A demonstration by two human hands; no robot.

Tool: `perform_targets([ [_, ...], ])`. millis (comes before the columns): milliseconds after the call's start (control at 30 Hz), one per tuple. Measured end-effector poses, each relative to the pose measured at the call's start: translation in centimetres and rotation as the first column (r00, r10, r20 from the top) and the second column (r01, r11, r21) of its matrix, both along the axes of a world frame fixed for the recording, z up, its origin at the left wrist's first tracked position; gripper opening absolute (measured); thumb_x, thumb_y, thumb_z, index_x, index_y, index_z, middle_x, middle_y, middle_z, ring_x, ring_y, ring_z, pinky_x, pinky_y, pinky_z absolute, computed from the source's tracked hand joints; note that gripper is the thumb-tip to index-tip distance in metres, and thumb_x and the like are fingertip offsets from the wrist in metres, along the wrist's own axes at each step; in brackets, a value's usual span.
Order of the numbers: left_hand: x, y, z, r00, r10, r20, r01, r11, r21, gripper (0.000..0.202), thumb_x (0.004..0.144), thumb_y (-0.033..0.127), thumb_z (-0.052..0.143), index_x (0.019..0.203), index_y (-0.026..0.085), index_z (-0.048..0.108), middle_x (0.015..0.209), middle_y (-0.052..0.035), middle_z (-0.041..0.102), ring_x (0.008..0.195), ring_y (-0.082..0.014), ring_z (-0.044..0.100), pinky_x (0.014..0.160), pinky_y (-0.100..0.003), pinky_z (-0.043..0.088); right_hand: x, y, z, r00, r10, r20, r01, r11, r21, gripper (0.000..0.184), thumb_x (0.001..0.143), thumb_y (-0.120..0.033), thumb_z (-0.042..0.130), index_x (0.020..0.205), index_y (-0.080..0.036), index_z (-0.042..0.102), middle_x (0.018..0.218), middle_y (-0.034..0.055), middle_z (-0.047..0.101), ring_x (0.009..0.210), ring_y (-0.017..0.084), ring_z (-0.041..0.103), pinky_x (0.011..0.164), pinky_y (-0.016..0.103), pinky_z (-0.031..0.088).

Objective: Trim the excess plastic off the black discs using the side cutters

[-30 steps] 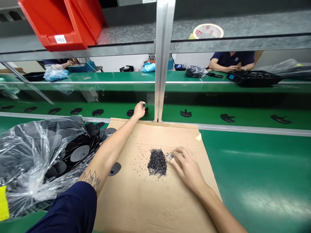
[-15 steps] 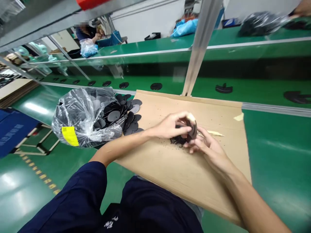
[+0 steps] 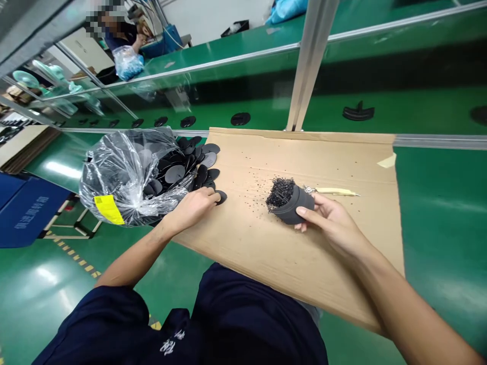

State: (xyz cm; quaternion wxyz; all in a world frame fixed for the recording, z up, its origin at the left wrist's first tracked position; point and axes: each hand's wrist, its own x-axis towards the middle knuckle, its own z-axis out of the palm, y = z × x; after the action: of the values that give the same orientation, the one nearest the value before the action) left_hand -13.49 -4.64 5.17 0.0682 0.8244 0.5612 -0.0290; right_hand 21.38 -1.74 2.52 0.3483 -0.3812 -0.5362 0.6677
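My right hand [image 3: 331, 223] grips a curled dark grey rubber disc [image 3: 292, 205] that forms a cone, with a mass of black granules [image 3: 280, 194] packed in its open end. On the cardboard sheet [image 3: 243, 238], a small metal-tipped tool with a pale yellow handle [image 3: 335, 191] lies just beyond that hand, and black specks [image 3: 254, 187] are scattered. My left hand [image 3: 194, 208] rests at the sheet's left edge, fingertips on a black disc [image 3: 219, 197]. Beside it, a clear plastic bag [image 3: 122, 177] spills several more black discs [image 3: 175, 174].
A green belt beyond the sheet carries black discs [image 3: 239, 118] and a curved black piece [image 3: 358, 112]. An aluminium post [image 3: 310, 66] rises behind the sheet. A co-worker [image 3: 122, 35] sits far off beside a bag of blue items [image 3: 128, 63]. A blue box [image 3: 26, 218] lies on the floor.
The two hands have parted. My right hand now holds the curled disc filled with granules, the granule heap has gone from the cardboard, and my left hand has moved left to the discs.
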Motion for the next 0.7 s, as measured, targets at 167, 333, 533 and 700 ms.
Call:
perform_targets([
  [167, 2.7, 0.7, -0.5, 0.874, -0.100, 0.475, 0.105, 0.994, 0.016, 0.013, 0.097, 0.025, 0.056, 0.094, 0.019, 0.068, 0.092, -0.0065, 0.069, 0.086, -0.0191, 0.066, 0.082, -0.031, 0.056, -0.2, -0.2, -0.3, 0.999, 0.029, 0.035, -0.030, 0.999, 0.043, 0.052, 0.082, -0.060, 0.077, 0.113, -0.019, 0.072, 0.095, 0.0079, 0.077, 0.078, 0.019, 0.071, 0.064, 0.030, 0.061],
  [333, 9.7, 2.7, -0.6, 0.492, -0.091, 0.866, 0.245, 0.969, -0.037, 0.028, 0.092, 0.026, 0.064, 0.119, 0.020, 0.069, 0.096, -0.0064, 0.074, 0.088, -0.0190, 0.071, 0.085, -0.034, 0.060, -0.1, -0.8, 0.5, 0.993, 0.113, -0.018, -0.111, 0.992, 0.058, 0.061, 0.079, -0.067, 0.076, 0.118, -0.020, 0.073, 0.111, 0.0109, 0.077, 0.104, 0.026, 0.073, 0.097, 0.044, 0.060],
  [533, 15.2, 4.0, -1.3, 0.441, -0.229, 0.868, 0.316, 0.945, 0.089, 0.035, 0.084, 0.011, 0.065, 0.116, 0.027, 0.067, 0.114, -0.0070, 0.071, 0.110, -0.0256, 0.070, 0.100, -0.042, 0.061, 1.4, 0.0, 0.4, 0.999, -0.008, 0.035, 0.005, 0.997, 0.078, 0.057, 0.077, -0.063, 0.080, 0.118, -0.024, 0.073, 0.113, 0.0112, 0.078, 0.109, 0.030, 0.073, 0.099, 0.046, 0.060],
  [700, 15.1, 3.5, -3.0, 0.491, -0.148, 0.859, 0.200, 0.978, 0.054, 0.036, 0.086, 0.012, 0.065, 0.116, 0.032, 0.065, 0.122, -0.0049, 0.071, 0.117, -0.0217, 0.069, 0.105, -0.039, 0.061, 1.4, 0.9, -0.3, 0.999, -0.003, 0.052, 0.002, 1.000, 0.016, 0.054, 0.073, -0.061, 0.084, 0.112, -0.024, 0.075, 0.101, 0.0115, 0.079, 0.103, 0.033, 0.074, 0.094, 0.047, 0.063],
])
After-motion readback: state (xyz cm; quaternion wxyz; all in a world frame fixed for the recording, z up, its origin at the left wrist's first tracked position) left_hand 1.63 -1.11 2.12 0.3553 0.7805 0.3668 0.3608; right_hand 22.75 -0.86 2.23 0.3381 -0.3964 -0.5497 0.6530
